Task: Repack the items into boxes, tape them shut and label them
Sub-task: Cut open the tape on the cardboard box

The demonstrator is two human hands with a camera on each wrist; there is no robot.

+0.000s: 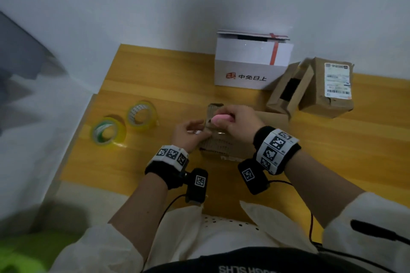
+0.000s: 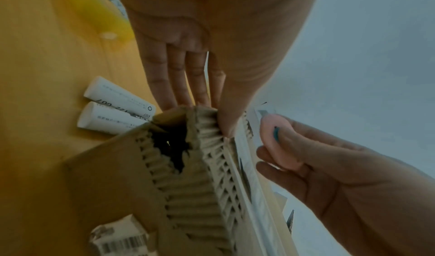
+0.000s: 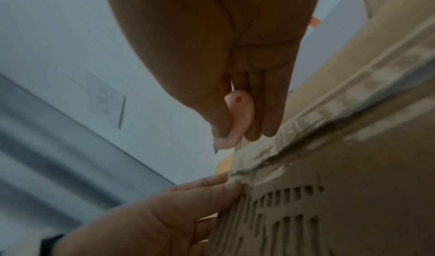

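Hands are meeting at lower centre of the head view, over a brown cardboard box lying on the yellow table. I am seeing my left hand pinching the box's torn corrugated flap, thumb on one side and straight fingers on the other. My right hand is gripping a small pink cutter, fingers curled round it, with its short blade showing just beside the flap edge; whether the blade is touching the cardboard I cannot tell. Through the tear the box interior is showing dark in the left wrist view. Two white tubes are lying side by side on the table, touching the box's far corner at left of that view. A barcode label is sitting on the box's near face.

Farther out, at left centre of the head view, two tape rolls are lying near each other. At upper right, a small brown carton with open flaps is lying beside a taped carton bearing a shipping label. Behind them, against the wall, a white printed box is standing with its lid partly raised.
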